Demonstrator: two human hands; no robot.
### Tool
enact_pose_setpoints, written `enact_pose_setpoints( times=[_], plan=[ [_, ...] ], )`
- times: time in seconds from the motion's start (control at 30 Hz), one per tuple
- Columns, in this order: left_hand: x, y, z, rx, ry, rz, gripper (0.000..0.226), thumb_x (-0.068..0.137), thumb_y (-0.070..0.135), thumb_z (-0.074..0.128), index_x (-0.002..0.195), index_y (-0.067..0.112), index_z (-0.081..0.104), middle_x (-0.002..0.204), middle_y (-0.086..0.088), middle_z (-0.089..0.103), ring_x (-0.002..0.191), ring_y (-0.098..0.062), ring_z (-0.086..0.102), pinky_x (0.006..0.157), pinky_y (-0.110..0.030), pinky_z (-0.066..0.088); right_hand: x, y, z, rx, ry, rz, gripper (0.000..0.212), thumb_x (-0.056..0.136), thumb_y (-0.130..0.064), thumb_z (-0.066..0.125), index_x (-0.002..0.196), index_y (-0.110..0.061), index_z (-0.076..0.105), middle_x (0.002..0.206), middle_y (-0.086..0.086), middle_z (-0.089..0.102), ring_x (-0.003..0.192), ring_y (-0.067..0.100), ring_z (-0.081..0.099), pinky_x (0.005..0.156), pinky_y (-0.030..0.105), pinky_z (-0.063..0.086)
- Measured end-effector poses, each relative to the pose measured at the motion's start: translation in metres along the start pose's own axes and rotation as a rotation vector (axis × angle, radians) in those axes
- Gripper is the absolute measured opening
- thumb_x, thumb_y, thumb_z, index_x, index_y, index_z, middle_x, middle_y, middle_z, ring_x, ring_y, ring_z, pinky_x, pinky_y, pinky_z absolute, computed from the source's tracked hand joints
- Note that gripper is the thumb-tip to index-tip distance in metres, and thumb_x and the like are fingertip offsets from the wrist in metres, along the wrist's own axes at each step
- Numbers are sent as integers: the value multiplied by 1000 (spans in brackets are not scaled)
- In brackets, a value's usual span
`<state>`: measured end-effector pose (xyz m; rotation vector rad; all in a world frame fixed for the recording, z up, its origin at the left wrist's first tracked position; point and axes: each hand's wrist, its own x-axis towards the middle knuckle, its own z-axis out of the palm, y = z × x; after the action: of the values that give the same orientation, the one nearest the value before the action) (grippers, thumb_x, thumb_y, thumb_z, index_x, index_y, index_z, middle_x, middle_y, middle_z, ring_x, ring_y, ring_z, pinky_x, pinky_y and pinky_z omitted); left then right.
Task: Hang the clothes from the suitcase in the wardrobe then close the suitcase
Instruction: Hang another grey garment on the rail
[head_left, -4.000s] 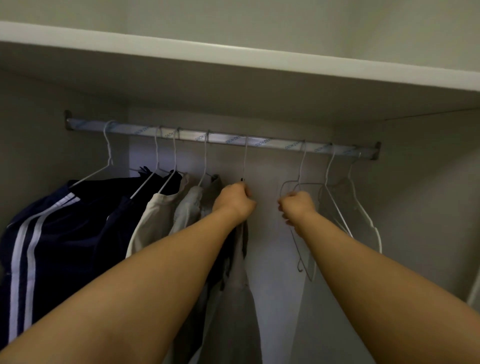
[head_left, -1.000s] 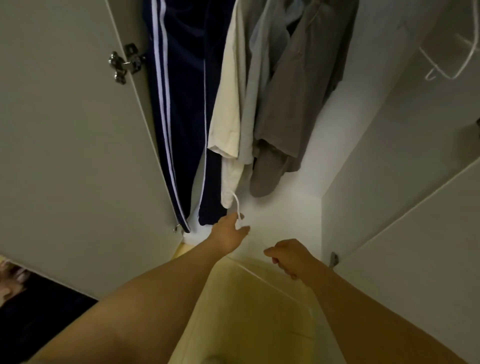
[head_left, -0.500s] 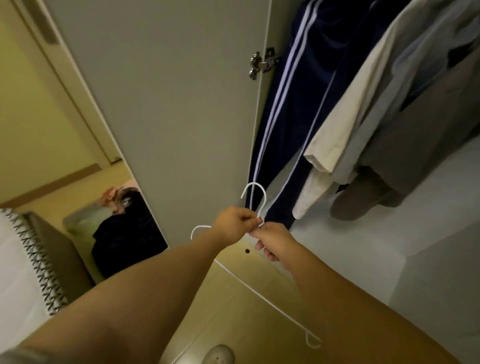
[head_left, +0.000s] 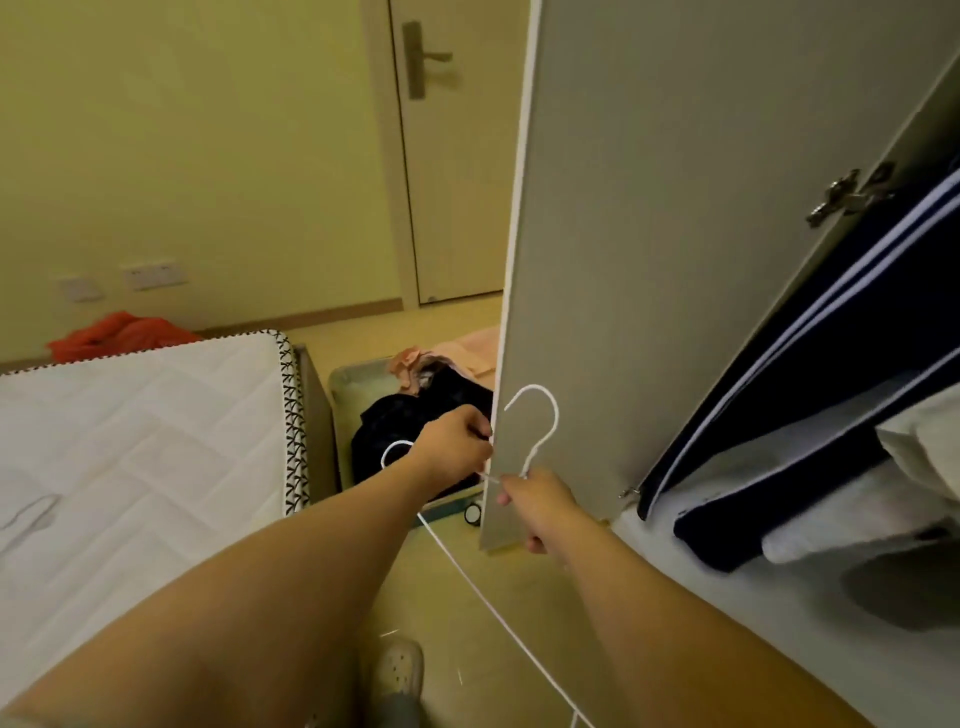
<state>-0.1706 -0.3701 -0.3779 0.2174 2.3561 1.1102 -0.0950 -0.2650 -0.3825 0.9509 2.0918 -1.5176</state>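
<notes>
A white wire hanger (head_left: 540, 431) is held between both hands in front of the open wardrobe door (head_left: 675, 234). My right hand (head_left: 535, 506) pinches it just below the hook. My left hand (head_left: 454, 449) grips its left shoulder. Beyond the hands an open suitcase (head_left: 353, 387) lies on the floor, holding dark clothes (head_left: 410, 426) and pink clothes (head_left: 421, 364). In the wardrobe at right hang a navy garment with white stripes (head_left: 810, 364) and pale garments (head_left: 924, 457).
A bed with a white mattress (head_left: 140, 431) stands at left; another hanger (head_left: 28, 512) lies on it. An orange cloth (head_left: 119, 335) sits behind the bed. A closed room door (head_left: 447, 156) is at the back. My shoe (head_left: 397, 670) is on the floor below.
The view has swung left from the wardrobe toward the suitcase and bed. Both hands stay on the hanger; the left has slid out to its shoulder.
</notes>
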Motion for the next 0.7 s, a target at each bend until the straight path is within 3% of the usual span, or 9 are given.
enact_pose_setpoints(
  times=[0.13,0.23,0.33,0.5,0.6,0.7],
  plan=[
    [32,-26,-35,60,142,-113,9,91,12,48,93,20,47,77,-2,56,86,-30,61,79,-40,52,26,-34,32,-46,-10,5,31,95,-18,41,65,-14,46,66,3,40,50,17,31,40,17,27],
    [68,-44,-60,34,166,-156,12,92,12,45,84,21,47,76,-4,54,82,-29,58,74,-39,50,54,-67,55,-37,-17,19,24,96,-21,39,74,-12,45,65,4,36,49,17,27,39,17,22],
    [112,-54,-82,39,158,-157,20,91,11,42,72,19,41,78,-11,52,73,-23,48,66,-34,40,85,-102,74,-33,-14,-18,24,98,-30,42,82,-11,43,66,2,35,51,16,32,43,26,25],
    [186,-60,-129,11,113,-137,22,92,10,40,70,15,39,75,-8,47,73,-20,45,66,-32,34,162,-154,105,-87,67,-9,26,98,-31,41,88,-7,44,66,4,37,56,20,38,53,30,35],
    [226,-72,-168,48,76,-155,29,92,10,39,64,18,38,68,-4,46,70,-22,46,66,-32,36,211,-187,125,-126,126,50,32,100,-26,39,75,-7,41,65,4,34,58,19,38,58,30,35],
    [260,-88,-199,72,51,-170,19,93,10,38,79,13,49,69,-3,47,63,-21,44,64,-31,37,248,-212,144,-110,157,62,36,99,-23,36,64,-16,34,65,2,36,56,14,35,74,37,44]
  ],
)
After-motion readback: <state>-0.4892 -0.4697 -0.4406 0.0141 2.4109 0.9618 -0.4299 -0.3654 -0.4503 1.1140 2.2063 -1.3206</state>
